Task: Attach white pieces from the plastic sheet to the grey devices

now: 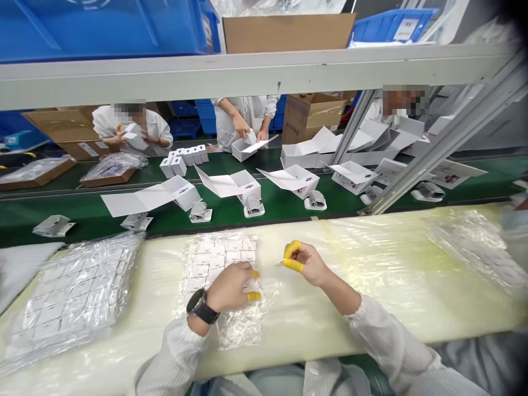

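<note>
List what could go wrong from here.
The right hand pinches a thin white piece by one end, so it could slip.

Crumpled clear plastic lies right by the left hand and the packed white pieces; a finger might snag it and shift them.

Lower centre: packet (pixel 223 261) on tabletop (pixel 305 330) | middle: open boxes (pixel 245 187) on conveyor (pixel 284 212) behind | top left: bin (pixel 103 30) on shelf (pixel 247 74)

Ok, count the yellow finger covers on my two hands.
4 show: on the left hand, an upper cover and a lower cover; on the right hand, a top cover and a bottom cover. Others may be hidden by curled fingers.
</note>
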Tool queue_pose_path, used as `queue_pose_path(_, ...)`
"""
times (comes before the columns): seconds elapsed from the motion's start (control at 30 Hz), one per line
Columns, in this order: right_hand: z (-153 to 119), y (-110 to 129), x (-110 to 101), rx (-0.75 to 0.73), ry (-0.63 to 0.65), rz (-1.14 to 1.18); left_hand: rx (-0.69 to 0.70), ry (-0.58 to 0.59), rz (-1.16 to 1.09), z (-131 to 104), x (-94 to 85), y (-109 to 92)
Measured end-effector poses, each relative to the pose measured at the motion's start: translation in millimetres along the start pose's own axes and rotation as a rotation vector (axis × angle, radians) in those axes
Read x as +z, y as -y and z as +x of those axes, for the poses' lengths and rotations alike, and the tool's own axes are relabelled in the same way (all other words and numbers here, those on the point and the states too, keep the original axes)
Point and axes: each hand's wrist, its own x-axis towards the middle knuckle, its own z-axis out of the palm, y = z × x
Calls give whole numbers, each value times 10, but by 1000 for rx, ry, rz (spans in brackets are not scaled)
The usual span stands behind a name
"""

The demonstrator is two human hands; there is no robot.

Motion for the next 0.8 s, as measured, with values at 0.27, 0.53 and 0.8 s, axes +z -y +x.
queue_pose_path(0.27,-6,-78,-198,-146,-42,-365,167,-389,156,399,-55,-140)
queue_pose_path(0.53,285,-244,-557,22,-48,-419,398,-350,394,1057,-35,-38)
queue_pose_path(0.8,898,-593,-1147,90,90,-394,328,-325,402,1574,-64,263)
